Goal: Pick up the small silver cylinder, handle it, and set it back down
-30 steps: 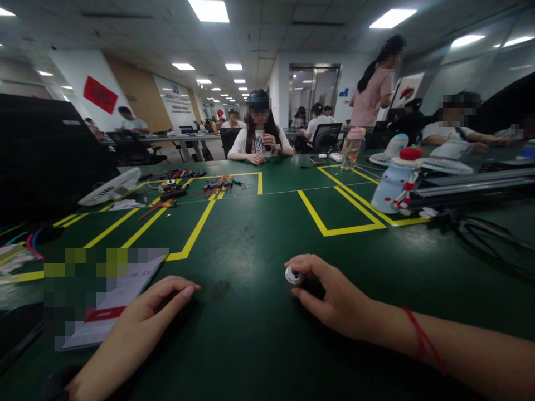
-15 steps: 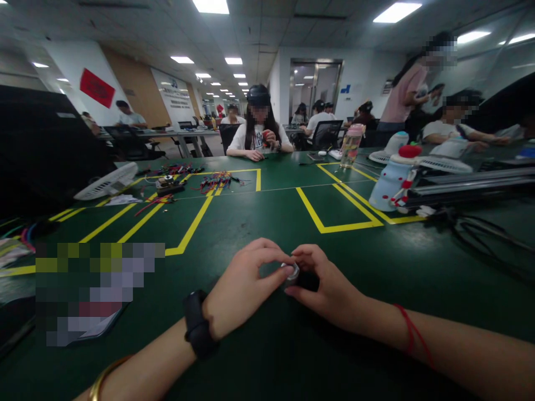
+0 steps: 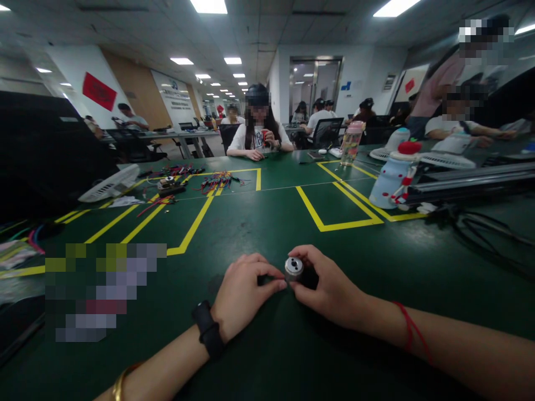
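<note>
A small silver metal cylinder [image 3: 293, 268] with dark holes in its top face stands upright on the green table [image 3: 251, 223]. My right hand [image 3: 328, 281] grips it from the right, thumb at the near side and fingers at the far side. Just left of the cylinder is my left hand [image 3: 251, 284], its thumb and forefinger brought close together near the cylinder's lower edge. Whether something small is between those two fingertips, or whether they touch the metal, is hard to make out.
Wire bundles [image 3: 217, 182] and a small motor-like part [image 3: 167, 182] lie at the back left. A blue bottle [image 3: 387, 181], metal bars [image 3: 472, 181] and black cables [image 3: 480, 231] are at the right. Across the table sits a person [image 3: 258, 131].
My left hand has drawn off the cylinder's top and lowered to its left side, so the top face now shows. My right hand still holds the cylinder.
</note>
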`<state>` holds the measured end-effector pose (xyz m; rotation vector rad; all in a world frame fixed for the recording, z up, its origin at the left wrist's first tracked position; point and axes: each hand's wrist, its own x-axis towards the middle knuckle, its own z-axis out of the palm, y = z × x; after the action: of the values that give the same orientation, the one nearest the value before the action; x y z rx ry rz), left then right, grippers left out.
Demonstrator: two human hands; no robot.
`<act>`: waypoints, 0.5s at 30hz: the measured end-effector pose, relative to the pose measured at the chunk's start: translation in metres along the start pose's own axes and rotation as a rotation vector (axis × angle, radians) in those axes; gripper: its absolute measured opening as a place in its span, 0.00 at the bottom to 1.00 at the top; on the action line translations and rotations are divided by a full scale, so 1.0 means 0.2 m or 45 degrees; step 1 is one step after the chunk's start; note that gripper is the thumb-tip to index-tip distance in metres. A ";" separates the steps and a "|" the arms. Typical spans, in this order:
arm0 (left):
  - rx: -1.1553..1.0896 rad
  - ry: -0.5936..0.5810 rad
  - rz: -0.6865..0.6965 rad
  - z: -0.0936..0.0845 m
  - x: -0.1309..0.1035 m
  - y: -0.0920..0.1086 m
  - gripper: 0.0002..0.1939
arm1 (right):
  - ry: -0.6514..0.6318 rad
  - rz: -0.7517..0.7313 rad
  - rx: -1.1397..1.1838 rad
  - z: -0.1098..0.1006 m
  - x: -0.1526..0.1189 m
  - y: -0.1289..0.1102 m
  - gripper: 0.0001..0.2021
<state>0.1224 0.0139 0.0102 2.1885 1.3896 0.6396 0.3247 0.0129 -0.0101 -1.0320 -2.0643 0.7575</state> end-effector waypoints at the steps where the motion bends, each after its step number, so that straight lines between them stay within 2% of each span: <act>1: -0.014 0.005 -0.004 -0.01 -0.01 0.00 0.09 | 0.001 0.006 0.002 -0.01 0.00 0.00 0.21; 4: -0.118 0.019 -0.077 -0.09 -0.06 -0.02 0.15 | 0.038 0.068 -0.005 -0.09 -0.03 0.00 0.22; 6: -0.158 0.042 -0.170 -0.18 -0.11 -0.07 0.16 | 0.120 0.159 -0.048 -0.21 -0.07 0.04 0.23; 8: -0.178 0.072 -0.280 -0.27 -0.19 -0.17 0.16 | 0.270 0.297 -0.141 -0.39 -0.14 0.12 0.25; 11: -0.286 0.117 -0.517 -0.37 -0.29 -0.32 0.18 | 0.549 0.560 -0.428 -0.71 -0.29 0.31 0.30; 13: -0.416 0.173 -0.628 -0.40 -0.34 -0.41 0.18 | 0.648 0.707 -0.658 -0.92 -0.40 0.46 0.30; 15: -0.522 0.235 -0.667 -0.40 -0.37 -0.45 0.17 | 0.677 0.800 -0.794 -1.08 -0.50 0.58 0.29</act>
<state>-0.0178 -0.0086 0.0075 1.4002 1.6621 0.8448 0.5899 0.0291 -0.0021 -2.0285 -1.5177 0.0540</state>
